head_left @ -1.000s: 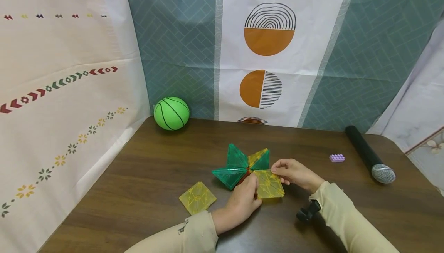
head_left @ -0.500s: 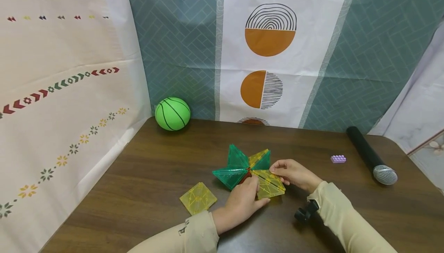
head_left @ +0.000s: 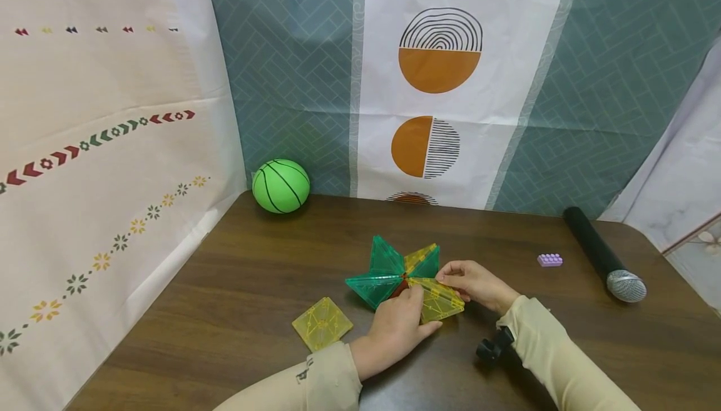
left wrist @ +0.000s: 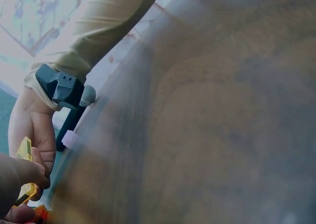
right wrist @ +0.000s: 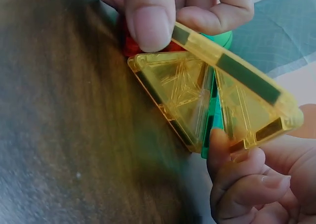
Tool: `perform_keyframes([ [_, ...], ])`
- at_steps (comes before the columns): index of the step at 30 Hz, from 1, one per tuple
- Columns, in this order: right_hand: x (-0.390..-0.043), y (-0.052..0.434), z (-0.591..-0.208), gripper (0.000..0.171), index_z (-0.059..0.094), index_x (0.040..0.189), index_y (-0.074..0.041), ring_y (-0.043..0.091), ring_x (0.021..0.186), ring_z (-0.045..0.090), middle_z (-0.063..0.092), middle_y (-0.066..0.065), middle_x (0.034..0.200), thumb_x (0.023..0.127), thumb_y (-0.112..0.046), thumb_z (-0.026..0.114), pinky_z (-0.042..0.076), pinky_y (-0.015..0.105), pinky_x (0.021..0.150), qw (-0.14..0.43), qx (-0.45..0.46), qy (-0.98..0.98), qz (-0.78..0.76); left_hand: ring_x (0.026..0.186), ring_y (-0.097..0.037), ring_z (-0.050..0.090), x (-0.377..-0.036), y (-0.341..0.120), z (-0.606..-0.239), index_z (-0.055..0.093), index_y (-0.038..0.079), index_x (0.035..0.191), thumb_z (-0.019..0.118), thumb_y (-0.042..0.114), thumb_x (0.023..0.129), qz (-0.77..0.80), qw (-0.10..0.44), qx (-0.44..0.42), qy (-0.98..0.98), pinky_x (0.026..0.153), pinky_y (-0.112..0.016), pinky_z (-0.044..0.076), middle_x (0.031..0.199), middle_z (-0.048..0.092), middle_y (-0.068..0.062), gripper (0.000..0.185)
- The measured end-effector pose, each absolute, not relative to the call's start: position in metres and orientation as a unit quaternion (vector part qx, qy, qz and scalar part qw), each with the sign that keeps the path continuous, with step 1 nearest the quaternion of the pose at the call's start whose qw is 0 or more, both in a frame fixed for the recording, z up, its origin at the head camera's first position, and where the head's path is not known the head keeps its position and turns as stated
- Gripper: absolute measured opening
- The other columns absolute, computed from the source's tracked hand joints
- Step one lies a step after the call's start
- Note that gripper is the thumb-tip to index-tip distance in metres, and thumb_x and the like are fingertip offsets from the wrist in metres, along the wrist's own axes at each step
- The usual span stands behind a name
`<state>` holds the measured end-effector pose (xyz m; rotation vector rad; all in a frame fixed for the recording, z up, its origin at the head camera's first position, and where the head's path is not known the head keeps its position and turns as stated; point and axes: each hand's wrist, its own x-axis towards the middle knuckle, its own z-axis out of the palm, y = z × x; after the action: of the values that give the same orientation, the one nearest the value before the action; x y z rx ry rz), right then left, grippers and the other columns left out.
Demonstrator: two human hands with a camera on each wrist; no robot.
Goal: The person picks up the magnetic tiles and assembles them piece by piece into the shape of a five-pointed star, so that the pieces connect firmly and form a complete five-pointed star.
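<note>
A star-like build of translucent magnetic tiles stands on the table, with green points and a yellow one behind. Red pieces show at its middle. My left hand grips the build's near side and the left edge of a yellow magnetic tile; its thumb lies close beside the tile. From the other side my right hand pinches that tile's upper edge. The tile slants beside a yellow triangular tile. In the left wrist view the yellow tile stands between both hands.
One yellow square tile lies left of my left hand. A green ball stands at the back left. To the right are a small purple toy brick and a black microphone. Patterned cloths hang behind and beside the table.
The yellow tile between my hands has tilted, its face turning from nearly square-on to a slant. My left thumb has spread to the right; my right hand has shifted slightly left.
</note>
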<state>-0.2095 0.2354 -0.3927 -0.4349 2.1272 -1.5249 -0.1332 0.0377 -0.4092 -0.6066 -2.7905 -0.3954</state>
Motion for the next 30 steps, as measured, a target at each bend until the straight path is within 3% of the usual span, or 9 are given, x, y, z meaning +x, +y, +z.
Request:
perform_keyframes([
  [5,-0.208,0.233,-0.393,0.028,0.058,0.106,0.013,0.005,0.049,0.038,0.052,-0.006,0.067,0.097,-0.014,0.055,0.036,0.019,0.047,0.221,-0.151,0.795,-0.544,0.054,-0.012,0.056,-0.134,0.040,-0.409,0.052,0.013,0.093,0.073,0.056,0.077,-0.112,0.138,-0.203,-0.963,0.045,-0.023,0.041,0.073,0.059,0.002,0.051],
  [20,-0.204,0.229,-0.397,0.029,0.059,0.105,0.009,0.008,0.054,0.044,0.057,0.000,0.078,0.093,-0.017,0.063,0.042,0.022,0.050,0.171,-0.140,0.833,-0.507,0.061,-0.012,0.063,-0.136,0.044,-0.409,0.053,0.015,0.094,0.075,0.052,0.076,-0.092,0.157,-0.213,-0.960,0.044,-0.025,0.043,0.078,0.068,0.003,0.047],
  [30,-0.194,0.232,-0.381,0.031,0.061,0.106,0.006,0.013,0.061,0.052,0.059,0.008,0.077,0.093,-0.022,0.064,0.046,0.026,0.050,0.140,-0.129,0.846,-0.499,0.046,-0.003,0.045,-0.134,0.029,-0.396,0.049,0.017,0.082,0.076,0.051,0.076,-0.134,0.143,-0.251,-0.948,0.039,-0.016,0.028,0.059,0.052,0.011,0.044],
])
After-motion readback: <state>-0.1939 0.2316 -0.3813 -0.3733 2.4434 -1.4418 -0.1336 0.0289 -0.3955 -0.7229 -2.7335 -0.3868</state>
